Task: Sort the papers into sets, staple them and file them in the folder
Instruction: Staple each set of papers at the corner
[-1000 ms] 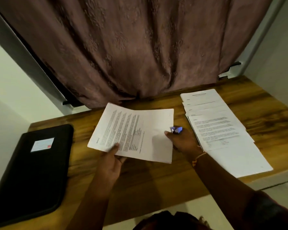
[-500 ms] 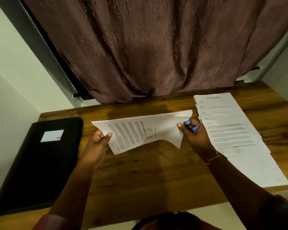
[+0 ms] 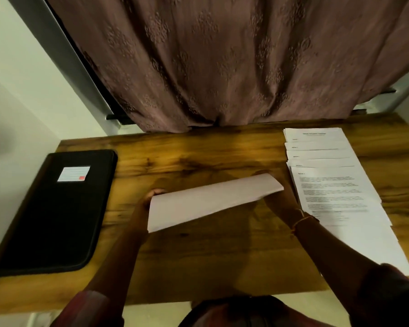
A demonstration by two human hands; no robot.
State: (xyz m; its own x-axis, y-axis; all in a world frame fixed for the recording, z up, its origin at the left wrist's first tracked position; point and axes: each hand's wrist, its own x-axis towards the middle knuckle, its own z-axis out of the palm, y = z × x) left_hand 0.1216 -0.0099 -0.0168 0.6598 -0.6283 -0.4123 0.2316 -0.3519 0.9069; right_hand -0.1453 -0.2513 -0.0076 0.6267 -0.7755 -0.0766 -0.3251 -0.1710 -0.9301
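I hold a set of papers [image 3: 210, 201] tilted above the middle of the wooden table [image 3: 198, 263], its blank back facing me. My left hand [image 3: 145, 201] grips its left edge. At the right edge my right hand [image 3: 280, 205] holds it, with fingertips showing over the top; most of that hand lies behind the sheets. No stapler is in sight. Several printed papers [image 3: 333, 185] lie fanned out on the right of the table. A closed black folder [image 3: 57, 213] with a white label lies on the left.
A brownish patterned curtain [image 3: 222, 67] hangs behind the table's far edge. Pale walls close in on the left and right. The table's near edge runs just in front of my body.
The paper set has been turned over from printed side up to blank back facing me and lowered toward the table's middle. The blue stapler seen in my right hand earlier is now out of sight.
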